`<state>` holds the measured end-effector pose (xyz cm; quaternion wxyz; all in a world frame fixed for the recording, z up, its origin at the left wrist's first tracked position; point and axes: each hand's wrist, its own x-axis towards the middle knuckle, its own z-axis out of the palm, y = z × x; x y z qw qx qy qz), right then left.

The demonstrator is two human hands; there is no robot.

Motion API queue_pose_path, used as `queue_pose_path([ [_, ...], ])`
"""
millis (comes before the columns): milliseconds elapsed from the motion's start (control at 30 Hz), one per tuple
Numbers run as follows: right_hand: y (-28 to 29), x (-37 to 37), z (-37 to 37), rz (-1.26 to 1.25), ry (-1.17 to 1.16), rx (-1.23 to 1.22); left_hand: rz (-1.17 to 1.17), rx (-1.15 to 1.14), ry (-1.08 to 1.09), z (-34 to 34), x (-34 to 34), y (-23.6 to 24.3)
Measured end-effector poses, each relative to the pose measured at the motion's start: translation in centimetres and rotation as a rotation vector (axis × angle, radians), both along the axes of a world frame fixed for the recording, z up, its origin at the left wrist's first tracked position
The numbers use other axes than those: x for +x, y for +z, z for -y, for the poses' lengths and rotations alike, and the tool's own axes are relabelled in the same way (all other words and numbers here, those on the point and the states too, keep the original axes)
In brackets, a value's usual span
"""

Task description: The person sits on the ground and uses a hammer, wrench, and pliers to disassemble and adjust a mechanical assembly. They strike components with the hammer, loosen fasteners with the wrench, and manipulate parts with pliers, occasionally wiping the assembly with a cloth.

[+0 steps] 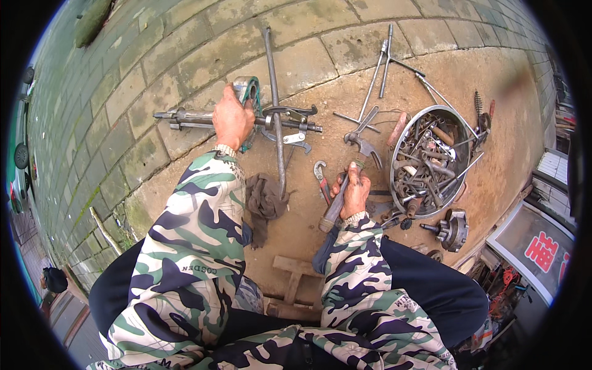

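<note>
My right hand (353, 192) is closed around the handle of a claw hammer (364, 145), its head pointing away from me. Ahead and to the left, my left hand (233, 121) grips a metal housing with a round opening and green edges (246, 85); its lower part is partly hidden by the hand. Beside that hand lies a metal shaft (185, 117), with a puller with dark hooked jaws (293, 117) at its right end. A long bent bar (271, 68) crosses the puller. Near the hammer rests a red-handled wrench (320, 174).
To the right stands a round metal basin (394, 157) heaped with tools and small parts. A geared metal part (455, 230) sits below it, T-handled rods (373, 80) beyond it. A dark rag (265, 196) lies before me, near a small wooden stool (293, 277).
</note>
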<state>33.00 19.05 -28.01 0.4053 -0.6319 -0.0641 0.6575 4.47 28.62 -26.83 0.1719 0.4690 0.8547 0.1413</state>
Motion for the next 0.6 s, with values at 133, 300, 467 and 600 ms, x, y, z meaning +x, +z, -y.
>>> queue_pose_path([
  [133,-0.7,-0.4,0.2,-0.004,0.031,0.052,-0.011,-0.030,-0.022,0.0,0.2,0.6],
  [300,0.3,-0.2,1.0,0.030,0.154,0.063,-0.070,-0.054,-0.051,1.3,-3.1,0.0],
  [467,1.5,-2.5,0.9,-0.015,0.200,0.053,-0.046,0.046,-0.001,3.3,-9.7,-0.5],
  [600,0.5,-4.1,1.7,-0.070,0.223,0.088,-0.082,0.046,0.010,3.1,-9.5,-1.1],
])
